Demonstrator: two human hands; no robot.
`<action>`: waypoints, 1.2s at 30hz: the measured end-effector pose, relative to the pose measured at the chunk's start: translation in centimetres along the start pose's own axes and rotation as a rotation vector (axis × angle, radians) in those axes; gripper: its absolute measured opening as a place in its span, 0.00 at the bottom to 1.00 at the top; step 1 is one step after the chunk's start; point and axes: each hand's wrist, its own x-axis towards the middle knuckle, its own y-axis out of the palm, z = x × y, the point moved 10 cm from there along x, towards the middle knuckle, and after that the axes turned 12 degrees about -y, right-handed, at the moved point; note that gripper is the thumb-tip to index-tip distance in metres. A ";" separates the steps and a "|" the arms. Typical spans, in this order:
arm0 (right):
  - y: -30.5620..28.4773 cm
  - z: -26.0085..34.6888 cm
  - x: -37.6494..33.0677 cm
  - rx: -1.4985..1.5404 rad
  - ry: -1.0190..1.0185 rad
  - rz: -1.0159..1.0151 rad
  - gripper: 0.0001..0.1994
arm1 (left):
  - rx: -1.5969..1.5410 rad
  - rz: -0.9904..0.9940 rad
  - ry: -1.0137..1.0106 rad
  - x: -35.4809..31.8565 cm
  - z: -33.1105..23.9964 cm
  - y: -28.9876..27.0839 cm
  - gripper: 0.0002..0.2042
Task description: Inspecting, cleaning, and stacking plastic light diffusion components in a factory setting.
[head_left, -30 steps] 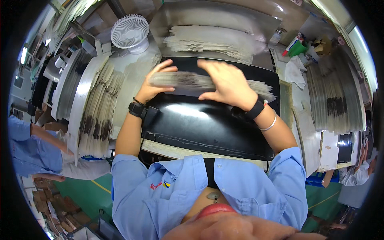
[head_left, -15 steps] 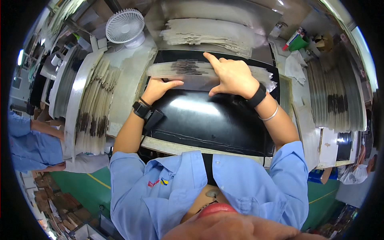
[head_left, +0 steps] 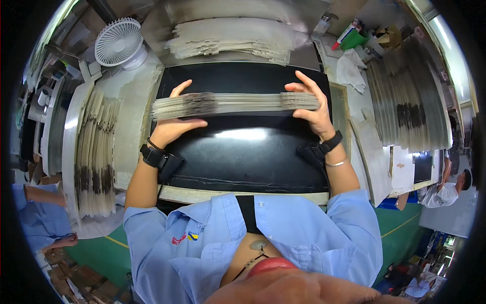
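At lower centre of the frame, the blue shirt (head_left: 298, 233) bears red lettering (head_left: 178, 238), illegible here, beside a blue-and-yellow emblem (head_left: 193, 236). Both forearms (head_left: 143, 180) extend upward; at upper centre, the left hand (head_left: 170, 130) and right hand (head_left: 320, 117) clamp opposite ends of a stack of pale strips (head_left: 248, 103), fingers (head_left: 310, 83) on the far side, thumbs (head_left: 194, 123) nearer. Contact between stack and black counter (head_left: 248, 157) cannot be confirmed. Several fingers are partly hidden by the stack, which is blurred.

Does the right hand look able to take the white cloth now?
Probably not: the right hand holds one end of the sheet bundle, although nothing seems to block the way to the white cloth.
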 end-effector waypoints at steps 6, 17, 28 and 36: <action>-2.7 -1.3 -0.2 0.107 -0.056 -0.158 0.48 | -0.233 0.039 0.059 0.4 -0.3 0.2 0.44; 7.0 11.3 7.0 -0.853 -0.513 0.119 0.42 | -0.061 -0.186 -0.186 -0.4 0.1 -0.4 0.17; 15.0 0.2 6.5 -1.290 -0.634 0.443 0.28 | 0.286 -0.143 0.028 1.2 1.0 1.0 0.17; 1.9 9.9 2.0 -1.140 0.106 0.240 0.31 | -0.131 -0.118 0.037 0.4 2.2 -0.9 0.45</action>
